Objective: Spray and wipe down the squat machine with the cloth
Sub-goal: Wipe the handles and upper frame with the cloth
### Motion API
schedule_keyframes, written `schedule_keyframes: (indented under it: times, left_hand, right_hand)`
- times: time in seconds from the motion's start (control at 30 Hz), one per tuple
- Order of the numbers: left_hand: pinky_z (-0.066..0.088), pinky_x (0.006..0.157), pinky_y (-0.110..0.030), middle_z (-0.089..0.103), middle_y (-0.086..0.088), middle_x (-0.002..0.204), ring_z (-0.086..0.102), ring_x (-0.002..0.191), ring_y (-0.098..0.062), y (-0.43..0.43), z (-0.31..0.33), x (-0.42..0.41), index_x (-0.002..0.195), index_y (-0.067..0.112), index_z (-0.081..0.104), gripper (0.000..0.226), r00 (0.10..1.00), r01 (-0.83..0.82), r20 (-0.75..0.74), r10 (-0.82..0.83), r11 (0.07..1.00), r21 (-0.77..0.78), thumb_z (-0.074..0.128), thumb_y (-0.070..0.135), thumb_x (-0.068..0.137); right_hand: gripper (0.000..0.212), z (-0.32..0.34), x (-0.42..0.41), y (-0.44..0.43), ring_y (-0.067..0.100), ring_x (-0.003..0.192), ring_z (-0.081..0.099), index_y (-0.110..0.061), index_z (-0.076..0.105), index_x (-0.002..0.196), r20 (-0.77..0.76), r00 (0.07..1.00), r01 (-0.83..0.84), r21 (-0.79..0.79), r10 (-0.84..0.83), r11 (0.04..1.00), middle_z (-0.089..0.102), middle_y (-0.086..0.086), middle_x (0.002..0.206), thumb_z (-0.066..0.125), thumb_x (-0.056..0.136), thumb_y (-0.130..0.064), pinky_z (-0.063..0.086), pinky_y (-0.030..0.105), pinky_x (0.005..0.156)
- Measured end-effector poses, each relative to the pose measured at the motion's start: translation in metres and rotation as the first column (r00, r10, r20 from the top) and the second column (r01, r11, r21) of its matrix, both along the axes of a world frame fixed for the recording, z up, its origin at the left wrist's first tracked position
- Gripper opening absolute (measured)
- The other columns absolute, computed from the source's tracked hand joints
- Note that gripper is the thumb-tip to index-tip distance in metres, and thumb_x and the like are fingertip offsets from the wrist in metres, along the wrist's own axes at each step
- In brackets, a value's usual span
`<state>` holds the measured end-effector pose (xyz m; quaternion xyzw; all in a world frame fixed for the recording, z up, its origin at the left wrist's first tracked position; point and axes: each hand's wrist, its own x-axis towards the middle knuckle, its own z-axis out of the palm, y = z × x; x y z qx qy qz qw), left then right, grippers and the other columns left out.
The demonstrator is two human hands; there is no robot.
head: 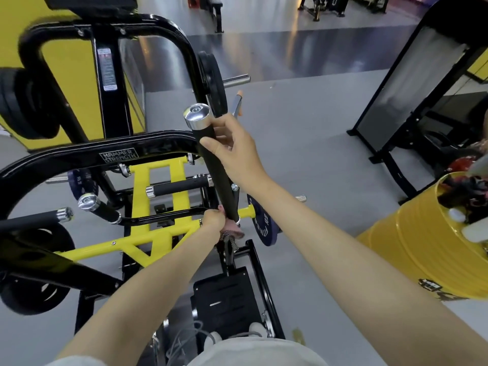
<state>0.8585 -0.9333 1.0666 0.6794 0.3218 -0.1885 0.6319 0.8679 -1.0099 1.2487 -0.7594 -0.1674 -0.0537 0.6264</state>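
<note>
handle grip (214, 165): matt black foam/rubber, chrome end cap (196, 116) polished; frame (148, 228) glossy yellow paint; cloth (232, 228) pink, soft.

At 4 o'clock you have a yellow drum (412, 249) on the grey floor (303, 143), stuffed with what may be bands and handles, too blurred to tell. At 2 o'clock stands a black-framed slanted panel (412, 83); around 1 o'clock, distant gym machines (322, 6)
</note>
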Motion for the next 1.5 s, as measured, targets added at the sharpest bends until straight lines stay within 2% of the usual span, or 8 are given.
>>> schedule_keyframes:
  times: [0.1, 0.27, 0.43, 0.57, 1.0, 1.13, 1.33, 1.5]
  left_hand:
    - [0.054, 0.055, -0.031, 0.064, -0.018, 0.088, 0.067, 0.067, -0.027, 0.002, 0.020, -0.003, 0.117, 0.001, 0.054, 0.027, 1.000, -0.007, -0.007, 0.007, 1.000, -0.005, 0.040, 0.019, 0.103]
    - [0.049, 0.082, -0.041, 0.062, -0.016, 0.086, 0.057, 0.079, -0.027, 0.014, 0.050, -0.008, 0.089, 0.002, 0.064, 0.021, 0.998, -0.028, 0.066, 0.019, 0.991, 0.129, 0.045, 0.001, 0.097]
    - [0.044, 0.059, -0.029, 0.062, -0.011, 0.084, 0.055, 0.067, -0.022, 0.027, 0.107, -0.017, 0.090, 0.007, 0.062, 0.019, 0.982, -0.009, 0.188, -0.016, 0.991, 0.133, 0.047, -0.003, 0.095]
    - [0.050, 0.086, -0.048, 0.062, -0.024, 0.099, 0.062, 0.085, -0.035, 0.047, 0.150, -0.025, 0.100, -0.001, 0.065, 0.030, 0.962, -0.038, 0.271, 0.019, 0.997, 0.066, 0.044, -0.018, 0.085]
    - [0.054, 0.078, -0.038, 0.068, -0.017, 0.088, 0.066, 0.078, -0.028, 0.064, 0.252, -0.039, 0.101, 0.003, 0.068, 0.027, 0.831, 0.064, 0.498, -0.247, 0.932, 0.356, 0.047, -0.010, 0.090]
    - [0.054, 0.084, -0.043, 0.070, -0.017, 0.096, 0.067, 0.087, -0.030, 0.064, 0.256, -0.045, 0.088, 0.016, 0.067, 0.029, 0.802, 0.008, 0.556, -0.220, 0.934, 0.358, 0.048, -0.006, 0.092]
    - [0.049, 0.079, -0.016, 0.065, 0.013, 0.100, 0.059, 0.092, 0.003, 0.044, 0.225, -0.061, 0.123, 0.023, 0.061, 0.034, 0.541, -0.304, 0.811, -0.221, 0.849, 0.433, 0.046, 0.005, 0.098]
    - [0.047, 0.102, -0.040, 0.055, -0.006, 0.137, 0.056, 0.121, -0.025, 0.032, 0.190, -0.051, 0.140, 0.010, 0.046, 0.053, 0.325, -0.449, 0.849, -0.416, 0.723, 0.526, 0.048, -0.009, 0.091]
  right_hand:
    - [0.019, 0.000, 0.000, -0.002, -0.003, 0.089, 0.059, -0.009, 0.057, 0.106, 0.001, 1.000, -0.020, -0.004, 0.020, 1.000, 0.063, -0.008, 0.095, 0.064, 0.089, -0.011, 0.044, 0.005, 0.075]
    - [0.020, -0.001, 0.000, 0.000, -0.005, 0.089, 0.057, -0.008, 0.057, 0.107, 0.034, 0.999, -0.010, -0.032, 0.011, 0.999, 0.062, -0.008, 0.097, 0.064, 0.089, -0.014, 0.044, 0.004, 0.075]
    - [0.022, -0.002, 0.001, 0.002, 0.009, 0.093, 0.061, -0.010, 0.057, 0.107, 0.071, 0.997, 0.029, -0.073, -0.024, 0.997, 0.064, -0.006, 0.099, 0.065, 0.089, -0.019, 0.051, 0.027, 0.085]
    - [0.022, -0.001, 0.000, 0.002, 0.009, 0.094, 0.060, -0.010, 0.056, 0.108, 0.094, 0.995, 0.020, -0.090, -0.012, 0.996, 0.064, -0.003, 0.101, 0.064, 0.090, -0.020, 0.048, 0.019, 0.081]
    - [0.019, 0.001, 0.000, 0.000, 0.004, 0.091, 0.059, -0.013, 0.059, 0.106, 0.053, 0.998, -0.020, -0.012, 0.021, 1.000, 0.063, -0.007, 0.096, 0.065, 0.089, -0.014, 0.043, 0.004, 0.072]
    - [0.015, 0.003, 0.005, -0.003, 0.003, 0.089, 0.061, -0.021, 0.060, 0.100, -0.004, 0.999, -0.051, -0.033, 0.051, 0.998, 0.064, -0.012, 0.091, 0.068, 0.087, -0.020, 0.048, 0.018, 0.079]
    - [0.038, 0.032, 0.014, -0.018, 0.011, 0.101, 0.062, -0.020, 0.069, 0.097, -0.224, 0.963, -0.165, -0.044, 0.152, 0.985, 0.069, 0.002, 0.106, 0.045, 0.095, -0.051, 0.045, 0.028, 0.091]
    - [0.045, 0.053, 0.027, -0.003, 0.023, 0.091, 0.062, -0.002, 0.064, 0.083, -0.212, 0.971, -0.156, -0.200, 0.113, 0.967, 0.066, 0.016, 0.092, 0.045, 0.095, -0.041, 0.048, 0.050, 0.097]
